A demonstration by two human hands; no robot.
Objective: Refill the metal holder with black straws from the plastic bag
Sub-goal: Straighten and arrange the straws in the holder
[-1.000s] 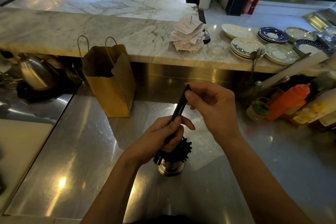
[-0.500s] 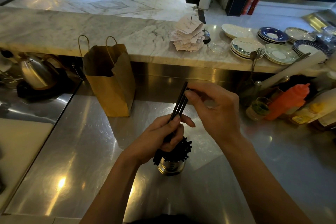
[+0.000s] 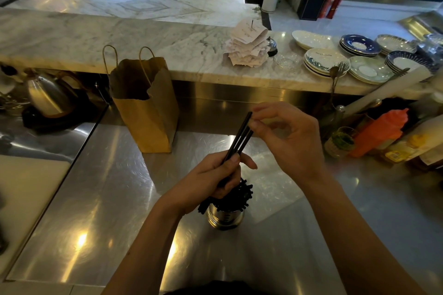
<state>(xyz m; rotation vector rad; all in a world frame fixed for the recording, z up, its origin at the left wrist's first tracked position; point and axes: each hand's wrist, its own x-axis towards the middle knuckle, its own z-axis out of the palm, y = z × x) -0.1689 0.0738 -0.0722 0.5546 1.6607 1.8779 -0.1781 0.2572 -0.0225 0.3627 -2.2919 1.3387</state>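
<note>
Steel bench (image 3: 96, 199) under dim light: the metal holder (image 3: 225, 219) stands packed, left hand (image 3: 211, 182) just above its mouth gripping three black straws (image 3: 239, 136) low down, right hand (image 3: 292, 141) pinching their upper tips

Bare forearms (image 3: 153, 235) end in a bare left hand (image 3: 211, 179) and right hand (image 3: 292, 143); a dark garment (image 3: 230, 290) shows below

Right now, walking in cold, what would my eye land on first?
The two hands at centre: the left hand grips a few black straws low down while the right hand pinches their tops, just above a metal holder packed with more straws. Next, the brown paper bag standing upright behind them and the stacked plates on the marble ledge to the right.
</note>
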